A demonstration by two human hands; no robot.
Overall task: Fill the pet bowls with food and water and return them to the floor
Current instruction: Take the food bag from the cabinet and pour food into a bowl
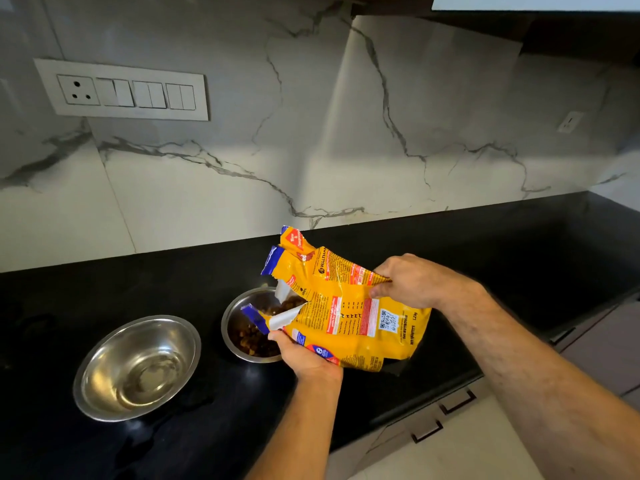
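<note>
A yellow pet food bag (349,317) is tilted with its torn mouth over a steel bowl (232,318) on the black counter (173,282). Brown kibble (251,337) lies in that bowl and shows at the bag's opening. My left hand (308,358) grips the bag's lower edge near the mouth. My right hand (408,280) pinches the bag's upper side. A second, larger steel bowl (138,367) stands to the left, with nothing but a shine at its bottom; whether it holds water I cannot tell.
A marble backsplash (311,150) rises behind the counter, with a switch panel (124,91) at upper left. The counter's front edge runs diagonally at lower right, above drawers with dark handles (457,403) and a pale floor.
</note>
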